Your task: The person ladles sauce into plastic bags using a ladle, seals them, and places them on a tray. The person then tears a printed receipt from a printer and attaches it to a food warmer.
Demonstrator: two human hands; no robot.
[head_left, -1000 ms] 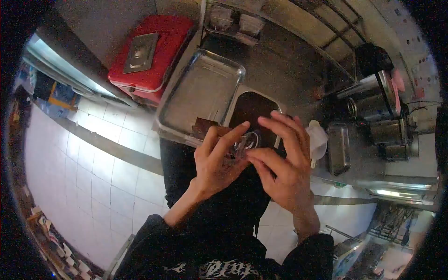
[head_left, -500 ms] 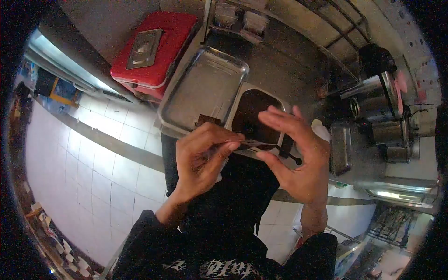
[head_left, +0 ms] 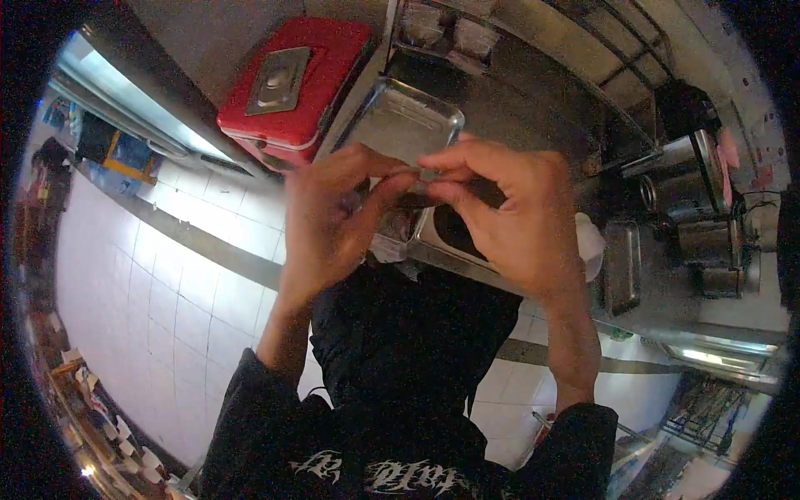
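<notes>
My left hand (head_left: 337,208) and my right hand (head_left: 512,208) meet over the steel counter, thumbs and fingertips pinched close together. Between them is a small pale bit (head_left: 427,174) of what looks like the edge of a plastic bag. Below my left fingers a crinkled clear plastic bag (head_left: 390,248) with something dark in it shows in part; my hand hides the rest. Behind the fingertips lies a shallow steel tray (head_left: 408,125). A steel pan with dark contents (head_left: 457,229) sits beneath my right hand, partly covered by it.
A red cooler box (head_left: 287,92) with a steel lid (head_left: 279,81) on top stands at the back left. Wrapped packs (head_left: 475,42) rest at the back. To the right are a white rounded object (head_left: 588,246), a steel container (head_left: 622,267) and large pots (head_left: 679,179).
Both hands have risen and come together. My right hand, spread before, now pinches beside the left fingertips. The flat piece once stretched out from my left hand is now mostly hidden.
</notes>
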